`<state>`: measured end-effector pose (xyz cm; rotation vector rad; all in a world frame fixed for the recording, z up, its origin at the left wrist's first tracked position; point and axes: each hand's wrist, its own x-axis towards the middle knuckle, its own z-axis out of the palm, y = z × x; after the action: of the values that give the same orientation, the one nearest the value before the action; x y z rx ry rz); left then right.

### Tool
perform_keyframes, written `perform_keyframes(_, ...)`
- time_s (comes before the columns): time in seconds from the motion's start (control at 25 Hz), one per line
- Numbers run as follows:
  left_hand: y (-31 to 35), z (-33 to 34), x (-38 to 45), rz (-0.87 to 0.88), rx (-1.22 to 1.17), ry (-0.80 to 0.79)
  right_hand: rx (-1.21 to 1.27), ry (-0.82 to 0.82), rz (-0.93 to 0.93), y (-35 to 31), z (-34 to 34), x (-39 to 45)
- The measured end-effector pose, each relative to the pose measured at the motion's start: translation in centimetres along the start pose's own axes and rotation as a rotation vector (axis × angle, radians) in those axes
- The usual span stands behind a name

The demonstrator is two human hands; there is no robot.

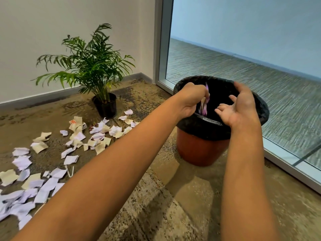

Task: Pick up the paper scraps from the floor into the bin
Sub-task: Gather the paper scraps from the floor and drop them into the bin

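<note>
Over the bin's mouth, left hand (191, 100) is curled around a few blurred paper scraps (204, 105) hanging below its fingers just inside the rim, while right hand (238, 106) sits beside it, palm turned toward the left hand, fingers loosely spread and holding nothing. Bin (199, 146) is a red-brown tub with a black liner (205, 127) folded over its rim, directly under both hands. Floor scraps (52, 162), white and cream, lie scattered on the carpet (173, 206) well left of the left hand and below its forearm; a potted plant (90, 66) stands left of that hand, and a glass wall (260, 40) runs beyond and right of the right hand.
</note>
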<state>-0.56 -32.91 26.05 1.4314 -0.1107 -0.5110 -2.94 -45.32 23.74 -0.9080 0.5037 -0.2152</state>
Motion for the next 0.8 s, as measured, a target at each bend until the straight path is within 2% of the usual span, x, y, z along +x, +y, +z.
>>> perform_keyframes(0.12,-0.4,-0.5,-0.3,0.016,-0.020,-0.024,0.014,0.020,-0.026,0.7,0.5,-0.5)
perform_keyframes(0.2,-0.2,-1.2,-0.7,0.089,-0.083,-0.020,0.018,0.030,-0.054,0.9,0.9,-0.9)
perform_keyframes(0.32,-0.9,-2.5,-0.8,0.174,-0.188,0.065,0.028,0.017,-0.155,1.6,2.2,-1.7)
perform_keyframes(0.44,-3.2,-5.0,-1.0,0.267,-0.245,0.268,0.109,-0.008,-0.372,3.6,4.5,-2.8)
perform_keyframes(0.56,-6.8,-9.8,-0.9,0.244,-0.229,0.475,0.139,-0.133,-0.530,7.2,7.4,-4.5)
perform_keyframes(0.68,-10.9,-15.4,-1.5,0.124,-0.158,0.648,-0.042,-0.223,-0.601,11.7,10.1,-5.7)
perform_keyframes(0.8,-14.8,-20.8,-3.8,0.084,0.188,0.829,-0.325,-0.303,-0.515,17.2,12.0,-6.0)
